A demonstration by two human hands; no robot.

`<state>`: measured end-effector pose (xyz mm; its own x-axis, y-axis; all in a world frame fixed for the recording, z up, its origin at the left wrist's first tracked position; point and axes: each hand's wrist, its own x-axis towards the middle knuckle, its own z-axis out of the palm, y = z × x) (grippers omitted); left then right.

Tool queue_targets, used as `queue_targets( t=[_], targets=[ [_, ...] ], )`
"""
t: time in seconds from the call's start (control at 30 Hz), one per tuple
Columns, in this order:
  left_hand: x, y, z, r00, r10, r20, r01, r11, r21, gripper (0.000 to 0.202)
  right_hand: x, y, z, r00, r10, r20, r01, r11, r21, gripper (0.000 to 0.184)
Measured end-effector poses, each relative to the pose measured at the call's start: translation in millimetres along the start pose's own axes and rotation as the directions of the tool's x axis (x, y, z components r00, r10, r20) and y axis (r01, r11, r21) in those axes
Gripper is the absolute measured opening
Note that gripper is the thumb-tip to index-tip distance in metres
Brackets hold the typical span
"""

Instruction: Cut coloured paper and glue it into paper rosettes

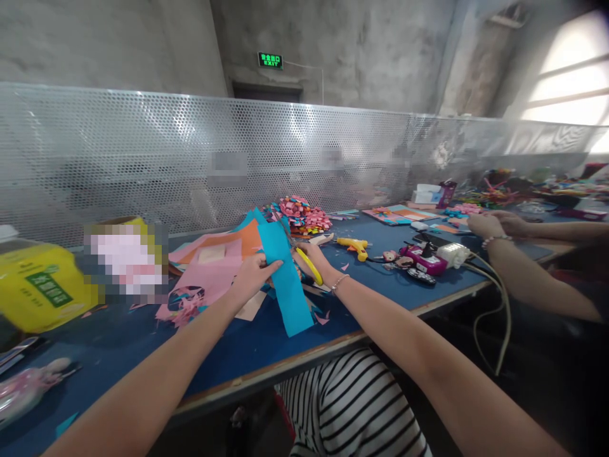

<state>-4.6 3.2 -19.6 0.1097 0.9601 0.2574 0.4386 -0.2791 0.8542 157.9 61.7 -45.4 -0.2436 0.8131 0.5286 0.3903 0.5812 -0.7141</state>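
My left hand (254, 277) is closed on the left edge of a long blue paper strip (292, 298), thumb on top. The strip hangs tilted over the table. On its right side, my right hand (316, 261) grips a pair of scissors with yellow handles (310, 266); the blades are mostly hidden, so I cannot tell whether they touch the paper. Pink paper sheets (202, 254) and an orange sheet (242, 238) lie left of my hands. Behind them sits a heap of small folded paper pieces (304, 216) in pink, blue and orange.
A yellow glue gun (354, 246) and a purple-and-white power strip (431, 259) lie to the right. Yellow packaging (52, 285) stands at the left. A perforated metal screen (143, 165) runs behind the blue table (247, 355). At right, a co-worker's hands (492, 225) handle paper pieces.
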Motion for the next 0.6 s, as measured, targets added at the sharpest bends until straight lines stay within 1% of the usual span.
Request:
queue_targets(
  t=[0.07, 0.17, 0.3, 0.37, 0.5, 0.57, 0.6],
  targets=[
    [0, 1, -0.2, 1.0, 0.001, 0.004, -0.001, 1.0, -0.017, 0.033, 0, 0, -1, 1.0, 0.009, 0.006, -0.009, 1.0, -0.016, 0.018],
    [-1, 2, -0.1, 1.0, -0.006, 0.011, 0.006, 1.0, -0.011, 0.033, -1, -2, -5, 0.999, 0.011, 0.036, -0.01, 1.0, -0.026, 0.012],
    [-1, 0, 0.1, 0.994, 0.005, 0.106, -0.002, 1.0, -0.028, 0.035, -2, -6, -9, 0.998, -0.008, 0.061, 0.009, 1.0, -0.018, 0.011],
    [-1, 0, 0.1, 0.992, 0.006, 0.128, -0.001, 0.999, -0.036, 0.037, -2, -6, -10, 0.998, -0.007, 0.058, 0.009, 0.999, -0.031, 0.013],
    [-3, 4, -0.5, 0.992, -0.071, 0.106, 0.075, 0.997, -0.029, 0.039, 1, -2, -9, 0.999, -0.023, 0.025, 0.024, 1.0, -0.007, 0.019],
    [-1, 3, -3.0, 0.992, -0.105, 0.069, 0.11, 0.991, -0.074, 0.04, 4, 1, -10, 1.0, -0.012, -0.002, 0.012, 1.0, 0.015, 0.021],
    [1, 1, -5.7, 0.993, -0.114, 0.034, 0.118, 0.986, -0.119, 0.04, 5, 3, -12, 1.0, 0.008, -0.022, -0.008, 1.0, 0.017, 0.021]
  ],
)
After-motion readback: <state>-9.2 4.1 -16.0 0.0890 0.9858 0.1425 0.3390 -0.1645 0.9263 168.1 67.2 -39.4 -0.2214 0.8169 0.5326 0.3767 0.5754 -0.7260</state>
